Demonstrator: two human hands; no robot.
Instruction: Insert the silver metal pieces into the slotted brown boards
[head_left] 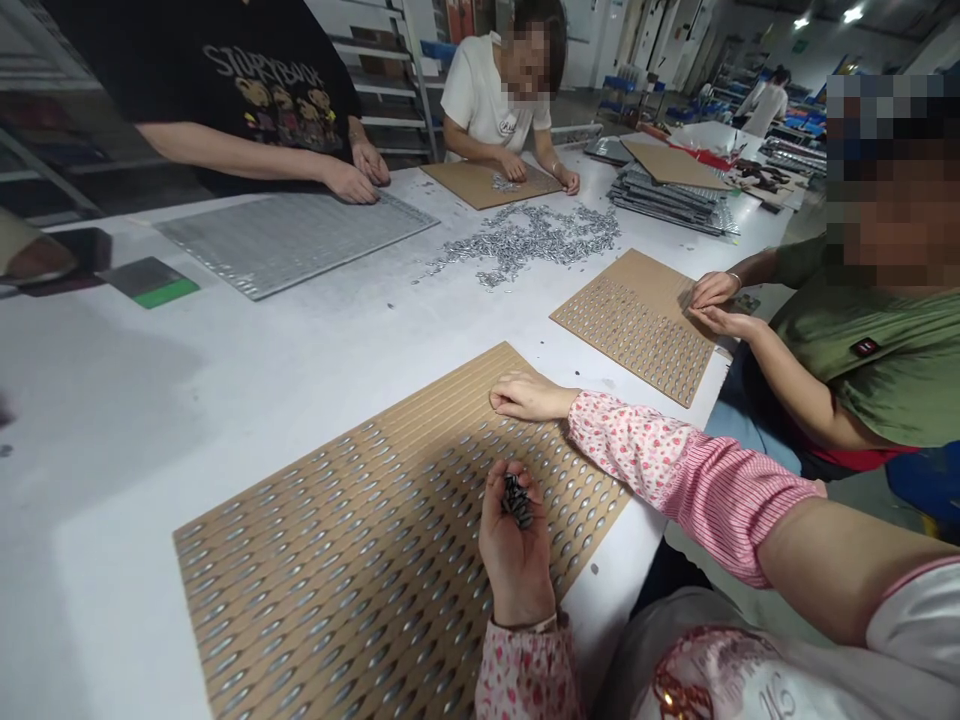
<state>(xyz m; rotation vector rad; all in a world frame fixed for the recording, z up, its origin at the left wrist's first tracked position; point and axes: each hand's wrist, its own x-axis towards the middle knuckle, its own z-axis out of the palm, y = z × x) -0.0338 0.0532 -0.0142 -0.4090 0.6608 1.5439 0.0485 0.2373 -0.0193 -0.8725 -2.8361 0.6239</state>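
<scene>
My left hand [517,560] is palm up with its fingers curled around a small heap of dark grey metal pieces [517,500], above the board. My right hand [529,396] rests palm down near the board's far right edge, its fingertips pinched together against the surface. Whatever lies between those fingertips is hidden. Under both hands is a brown board [442,400] with narrow parallel lines. Rows of small, shiny, spindle-shaped metal pieces [349,603] cover much of it, while a strip along the far edge shows only the lines.
A loose pile of metal pieces [525,240] lies mid-table. Co-workers' hands work at a grey panel [300,235], a far brown board [469,190] and a part-filled board [637,320] on the right. Stacked panels [667,200] stand behind. A green-and-grey card [154,283] lies left.
</scene>
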